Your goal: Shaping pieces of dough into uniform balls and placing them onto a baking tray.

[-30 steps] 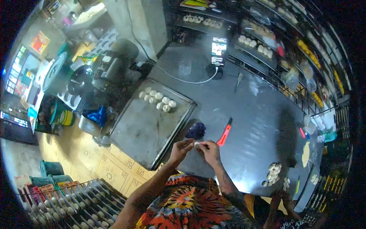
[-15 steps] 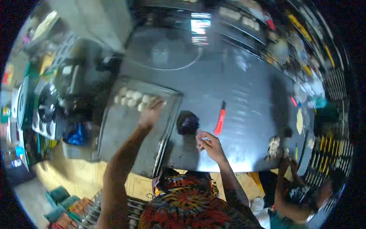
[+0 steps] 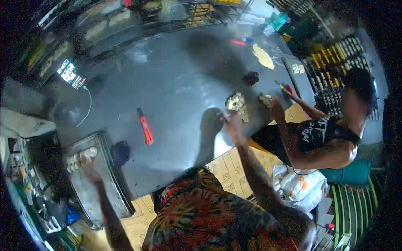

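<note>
Low on the left, my left hand (image 3: 90, 169) reaches over a metal tray (image 3: 98, 188), its fingers at a short row of round white dough balls (image 3: 74, 162). Blur hides how those fingers are bent. My right hand (image 3: 233, 126) is stretched out over the table's near edge, fingers apart, just beside a heap of cut pale dough pieces (image 3: 236, 101). I see nothing clearly held in it. A dark purple mound (image 3: 121, 153) sits on the table close to the tray. Between my hands lies a red-handled cutter (image 3: 145, 127).
On the right a co-worker (image 3: 322, 142) handles dough pieces and holds a yellow-green-handled tool (image 3: 280, 86). A flat pale yellow patch (image 3: 263, 57) lies farther back. A lit phone (image 3: 70, 74) with a white cable is at the far left. White bags (image 3: 299, 186) stand by the floor.
The view has swung to the right, bringing the co-worker and the dough heap nearer the middle. My right hand has moved from beside the purple mound to the dough heap. My left stays over the tray.
</note>
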Motion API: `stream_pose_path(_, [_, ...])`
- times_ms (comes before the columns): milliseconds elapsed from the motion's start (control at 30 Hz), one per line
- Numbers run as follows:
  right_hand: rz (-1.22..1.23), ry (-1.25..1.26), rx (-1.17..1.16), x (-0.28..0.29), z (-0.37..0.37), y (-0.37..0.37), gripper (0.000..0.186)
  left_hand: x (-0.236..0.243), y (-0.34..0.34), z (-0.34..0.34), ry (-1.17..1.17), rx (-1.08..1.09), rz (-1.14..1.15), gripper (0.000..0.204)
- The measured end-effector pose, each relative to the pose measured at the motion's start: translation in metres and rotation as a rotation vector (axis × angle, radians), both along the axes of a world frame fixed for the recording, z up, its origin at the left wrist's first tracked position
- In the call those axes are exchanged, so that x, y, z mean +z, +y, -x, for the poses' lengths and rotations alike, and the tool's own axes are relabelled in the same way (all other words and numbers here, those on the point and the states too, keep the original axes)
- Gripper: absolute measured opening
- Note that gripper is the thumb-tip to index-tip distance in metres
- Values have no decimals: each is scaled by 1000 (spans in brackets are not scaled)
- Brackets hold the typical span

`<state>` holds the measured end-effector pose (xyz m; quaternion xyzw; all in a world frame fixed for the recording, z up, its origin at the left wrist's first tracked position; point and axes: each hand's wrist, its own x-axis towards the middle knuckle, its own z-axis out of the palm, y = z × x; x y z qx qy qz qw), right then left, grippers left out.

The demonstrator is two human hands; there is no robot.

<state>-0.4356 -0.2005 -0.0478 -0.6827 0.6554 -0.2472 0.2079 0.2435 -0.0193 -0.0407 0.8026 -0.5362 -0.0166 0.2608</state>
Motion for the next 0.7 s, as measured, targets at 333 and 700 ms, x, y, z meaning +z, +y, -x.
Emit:
stream_pose_path(333, [-105, -113, 272, 78, -97, 3, 32, -8, 14, 254, 1354, -236, 29, 32])
stream_pose_path(700, [138, -50, 650, 50, -401, 81, 30, 43, 41, 119, 1485, 233, 17, 28])
